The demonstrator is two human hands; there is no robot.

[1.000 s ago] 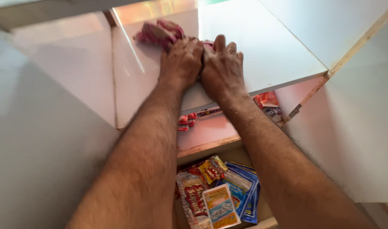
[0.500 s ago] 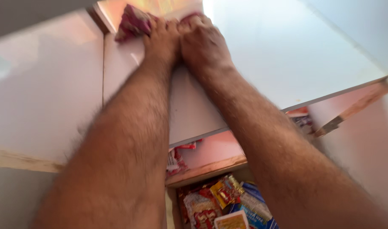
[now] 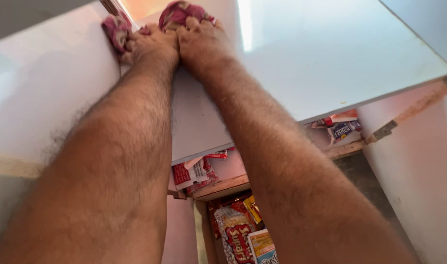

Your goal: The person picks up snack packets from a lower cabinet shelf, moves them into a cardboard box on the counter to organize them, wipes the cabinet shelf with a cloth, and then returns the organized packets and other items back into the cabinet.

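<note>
grip: left hand [image 3: 152, 46] and right hand [image 3: 201, 41] side by side, both pressed down and closed on a red cloth [image 3: 177, 12].
surface: glossy white shelf [image 3: 331, 63] under the cloth (light glares beside the right hand).
below the hands: snack packets [image 3: 240, 234] on lower shelves.
room: white wall [image 3: 421, 166] right of the forearms.

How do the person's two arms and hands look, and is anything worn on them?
Both forearms are bare and hairy, with no sleeves in view. The left hand and right hand show no gloves; no watch or bracelet is visible. Rings cannot be judged, as the fingers are mostly hidden.
</note>
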